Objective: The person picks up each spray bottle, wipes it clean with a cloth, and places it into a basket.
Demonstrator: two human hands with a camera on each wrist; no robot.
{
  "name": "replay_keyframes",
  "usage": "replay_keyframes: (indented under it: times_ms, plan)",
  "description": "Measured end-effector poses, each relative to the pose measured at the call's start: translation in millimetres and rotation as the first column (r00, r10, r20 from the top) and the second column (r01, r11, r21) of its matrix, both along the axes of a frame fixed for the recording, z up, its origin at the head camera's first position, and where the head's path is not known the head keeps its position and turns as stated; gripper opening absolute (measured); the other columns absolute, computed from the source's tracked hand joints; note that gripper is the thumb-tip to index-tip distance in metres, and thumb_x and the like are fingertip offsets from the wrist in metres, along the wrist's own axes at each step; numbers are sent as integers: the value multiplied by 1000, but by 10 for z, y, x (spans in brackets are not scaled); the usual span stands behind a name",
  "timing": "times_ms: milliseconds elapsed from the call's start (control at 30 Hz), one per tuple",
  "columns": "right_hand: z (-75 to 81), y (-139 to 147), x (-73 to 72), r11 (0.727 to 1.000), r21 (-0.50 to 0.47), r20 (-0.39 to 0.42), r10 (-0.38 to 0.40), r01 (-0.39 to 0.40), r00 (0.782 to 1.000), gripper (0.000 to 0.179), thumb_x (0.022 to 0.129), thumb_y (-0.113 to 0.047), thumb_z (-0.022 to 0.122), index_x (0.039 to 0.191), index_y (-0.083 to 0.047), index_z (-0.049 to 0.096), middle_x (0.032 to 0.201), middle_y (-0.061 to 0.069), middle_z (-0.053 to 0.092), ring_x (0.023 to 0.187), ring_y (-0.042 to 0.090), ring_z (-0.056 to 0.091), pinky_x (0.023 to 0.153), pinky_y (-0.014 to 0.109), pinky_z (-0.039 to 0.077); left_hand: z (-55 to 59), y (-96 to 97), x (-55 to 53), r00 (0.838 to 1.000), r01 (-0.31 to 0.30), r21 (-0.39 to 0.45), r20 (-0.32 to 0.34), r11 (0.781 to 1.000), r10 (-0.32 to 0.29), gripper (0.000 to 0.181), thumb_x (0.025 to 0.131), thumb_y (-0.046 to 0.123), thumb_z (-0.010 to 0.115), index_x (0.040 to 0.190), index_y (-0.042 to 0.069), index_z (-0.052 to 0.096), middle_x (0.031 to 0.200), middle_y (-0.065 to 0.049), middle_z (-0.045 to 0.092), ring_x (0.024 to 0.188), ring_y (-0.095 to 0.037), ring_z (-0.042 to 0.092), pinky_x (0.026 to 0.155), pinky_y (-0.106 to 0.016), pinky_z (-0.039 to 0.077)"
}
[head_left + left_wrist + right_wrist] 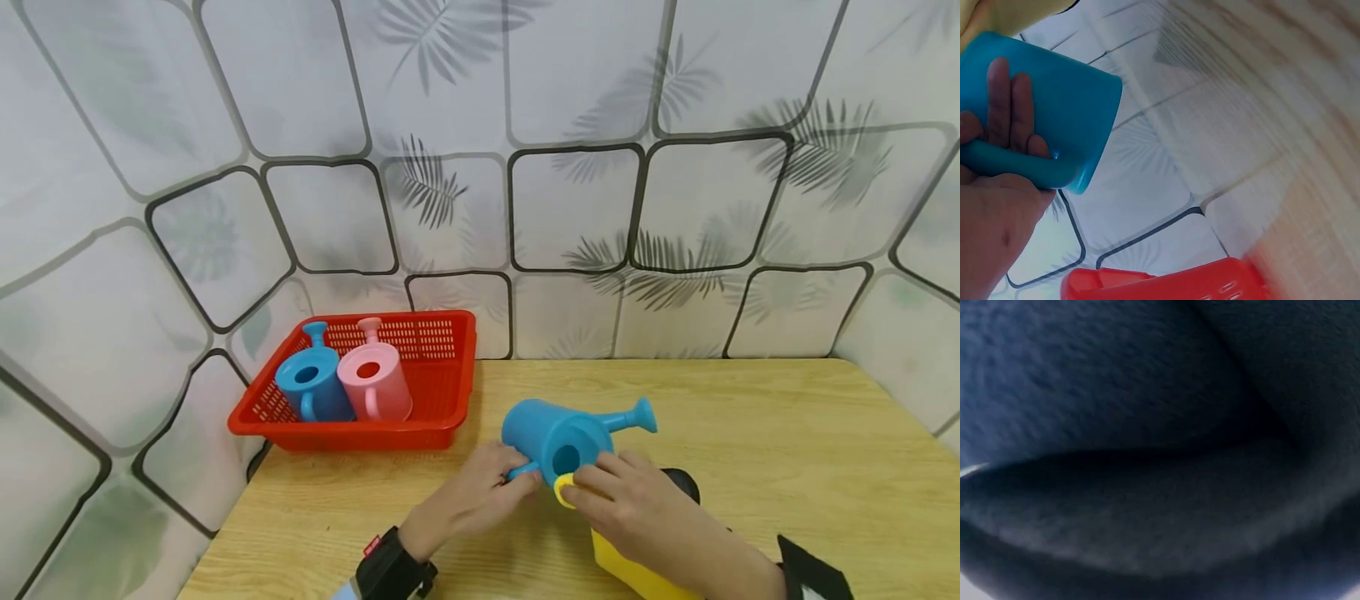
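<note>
A blue watering can point(551, 433) lies tilted above the wooden table, its spout pointing right and its round opening towards me. My left hand point(480, 492) grips its handle; in the left wrist view the fingers point(999, 103) wrap around the handle point(1019, 164) and rest against the can's side. At the rim, my right hand point(622, 504) pinches a small curved yellow piece point(564, 490), whose kind I cannot tell. Below the right hand sits a larger yellow object point(637, 571), mostly hidden by the hand and forearm. Dark fabric fills the right wrist view.
A red plastic basket point(352, 435) stands at the back left of the table point(787, 433). Inside are another blue watering can point(315, 383) and a pink watering can point(378, 383). Something black and rounded point(681, 482) shows behind the right hand. A patterned curtain point(570, 208) hangs behind.
</note>
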State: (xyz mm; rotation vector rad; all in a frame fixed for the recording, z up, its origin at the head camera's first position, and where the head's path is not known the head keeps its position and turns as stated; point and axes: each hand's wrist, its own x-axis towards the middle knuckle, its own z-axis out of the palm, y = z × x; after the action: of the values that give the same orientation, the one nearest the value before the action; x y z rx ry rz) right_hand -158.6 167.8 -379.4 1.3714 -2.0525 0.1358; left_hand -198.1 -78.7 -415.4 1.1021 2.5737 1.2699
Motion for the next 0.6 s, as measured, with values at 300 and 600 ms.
replay_keyframes:
  times_ms: [300,600]
  plan:
    - [53,43,17,996,-30,-28,-84,84,996,61,111,-22,11,102,-15,71,89,-3,61,78,16,53,69,30,50,49,-50,2,998,-54,-25,-9,998,54,38,96,20,51,58,18,49,59,8,57,63,1,49,71,-21,40]
    - [164,-1,-30,979,-124,-42,-171,165,984,61,111,-27,14,110,-11,73,98,6,68,80,21,60,65,36,57,31,-9,6,997,23,-14,-77,1000,-24,35,91,16,52,58,17,42,53,11,34,49,1,35,57,-17,31]
